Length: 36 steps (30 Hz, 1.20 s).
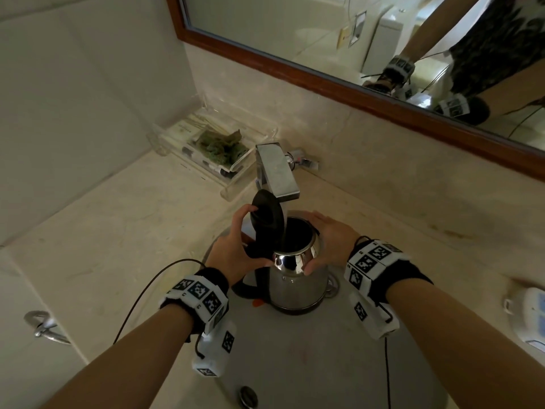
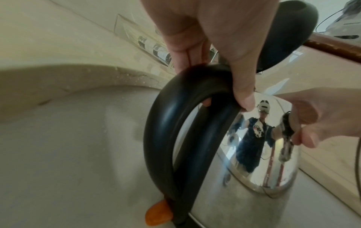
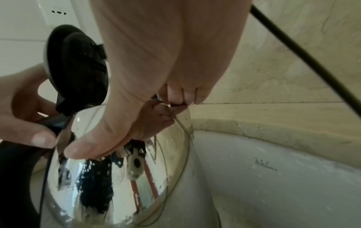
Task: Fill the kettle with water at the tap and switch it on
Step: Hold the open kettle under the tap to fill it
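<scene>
A steel kettle point(image 1: 296, 283) stands in the sink basin point(image 1: 295, 358) under the chrome tap point(image 1: 277, 172). Its black lid point(image 1: 267, 215) is flipped up, and a stream of water falls from the spout into the open mouth. My left hand point(image 1: 236, 246) grips the top of the black handle point(image 2: 175, 123), with a finger up by the raised lid point(image 2: 289, 34). My right hand point(image 1: 327, 240) is curled round the shiny upper body point(image 3: 117, 177), thumb in front and fingers at the rim. An orange switch point(image 2: 158, 216) sits at the handle's foot.
A clear tray point(image 1: 206, 152) of toiletries lies on the marble counter behind and left of the tap. A wood-framed mirror point(image 1: 354, 93) runs along the back wall. A white device point(image 1: 528, 314) lies at the counter's right edge. The drain plug point(image 1: 247, 395) is near me in the basin.
</scene>
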### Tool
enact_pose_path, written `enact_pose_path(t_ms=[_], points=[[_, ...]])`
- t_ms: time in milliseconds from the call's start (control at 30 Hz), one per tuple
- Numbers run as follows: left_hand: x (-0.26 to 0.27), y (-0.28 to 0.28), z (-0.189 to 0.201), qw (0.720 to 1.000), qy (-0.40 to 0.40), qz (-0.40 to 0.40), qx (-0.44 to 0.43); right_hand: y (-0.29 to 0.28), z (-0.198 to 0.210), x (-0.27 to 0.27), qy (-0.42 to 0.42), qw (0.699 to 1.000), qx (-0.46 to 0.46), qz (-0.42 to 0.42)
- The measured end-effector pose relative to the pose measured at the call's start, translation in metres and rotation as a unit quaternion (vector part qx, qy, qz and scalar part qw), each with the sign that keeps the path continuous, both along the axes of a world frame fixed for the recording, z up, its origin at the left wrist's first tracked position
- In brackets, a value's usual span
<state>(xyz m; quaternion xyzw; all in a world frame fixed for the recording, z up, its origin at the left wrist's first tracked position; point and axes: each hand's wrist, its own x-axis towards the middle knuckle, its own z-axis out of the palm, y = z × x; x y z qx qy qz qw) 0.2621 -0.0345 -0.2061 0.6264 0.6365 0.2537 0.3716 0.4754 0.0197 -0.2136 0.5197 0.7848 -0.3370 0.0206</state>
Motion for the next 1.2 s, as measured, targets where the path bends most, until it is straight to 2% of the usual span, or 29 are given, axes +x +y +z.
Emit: enact_pose_path(t_ms=[133,367,733,1200], points=[[0.000,-0.001,-0.006,1.000,0.002,0.000,0.013,-0.002,0.002,-0.001,0.017,1.000,0.013,-0.006],[-0.001,-0.001,-0.009,1.000,-0.007,-0.005,0.011,-0.005,0.009,-0.001,-0.021,1.000,0.014,0.006],[-0.003,0.003,-0.011,1.000,-0.022,-0.009,0.005,-0.004,0.010,-0.002,0.038,0.999,0.015,-0.016],[-0.006,0.008,-0.016,1.000,-0.023,-0.006,0.012,0.004,0.006,0.001,0.059,0.998,0.003,-0.015]])
